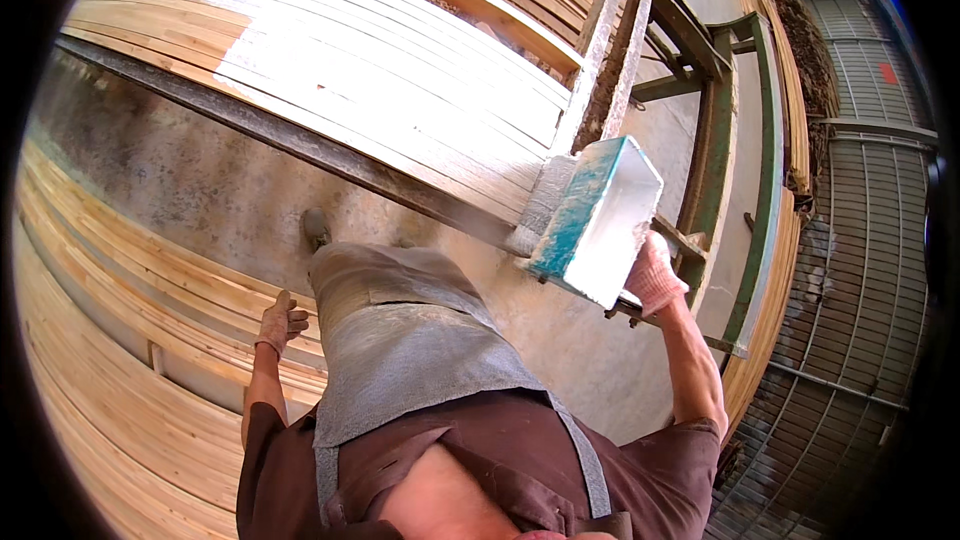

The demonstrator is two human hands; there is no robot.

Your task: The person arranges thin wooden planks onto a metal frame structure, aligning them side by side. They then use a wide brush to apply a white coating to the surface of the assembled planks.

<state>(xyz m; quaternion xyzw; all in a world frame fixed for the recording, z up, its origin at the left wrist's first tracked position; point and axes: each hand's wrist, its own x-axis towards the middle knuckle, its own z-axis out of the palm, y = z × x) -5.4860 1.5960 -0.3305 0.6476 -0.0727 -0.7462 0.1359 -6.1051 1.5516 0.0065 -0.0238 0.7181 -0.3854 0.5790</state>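
Right fingers (653,270) grip the teal trough (583,210); left fingers (296,321) hang loosely spread (empty). White coats most boards (380,65); left ends (150,15) remain bare.

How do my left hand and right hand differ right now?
Your left hand looks empty, while your right hand holds the teal-and-white box. The left hand's fingers are loosely spread; the right hand's look curled, partly hidden by the box. Both hands appear gloved.

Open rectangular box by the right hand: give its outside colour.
The open rectangular box is teal, smeared with white; clearest in the head view.
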